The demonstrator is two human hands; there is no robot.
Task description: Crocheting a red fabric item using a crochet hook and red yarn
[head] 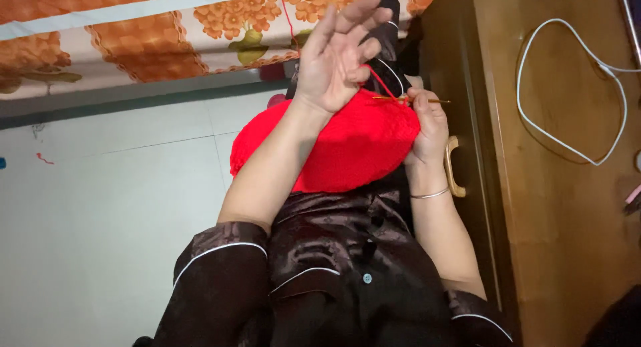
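the left hand (pixel 337 53) was up near the top middle of the frame. its fingers (pixel 354 16) were spread wide and loose, and it gripped nothing. a thin red yarn strand (pixel 288 16) ran down from the top edge and passed by this hand, but i could not tell just how it sat on the fingers.

the right hand (pixel 427 126) was a little right of the middle. it was closed around a thin gold crochet hook (pixel 414 100), which lay almost flat and pointed to the left. the same hand also pressed on the right edge of the red crochet piece (pixel 354 143).

the red crochet piece was big and round. it sat in the middle of the frame, on the person's lap, under the left arm and touching the right hand.

a thin silver bangle (pixel 429 195) was on the right wrist. the person wore a dark shiny shirt (pixel 334 267) with white trim at the bottom of the frame.

a brown wooden cabinet (pixel 567 207) filled the right side, with a gold handle (pixel 454 170) just beside the right wrist. a white cable (pixel 534 130) lay looped on top of it. an orange flower cloth (pixel 153 40) was in the upper left, above a pale floor (pixel 100 220).
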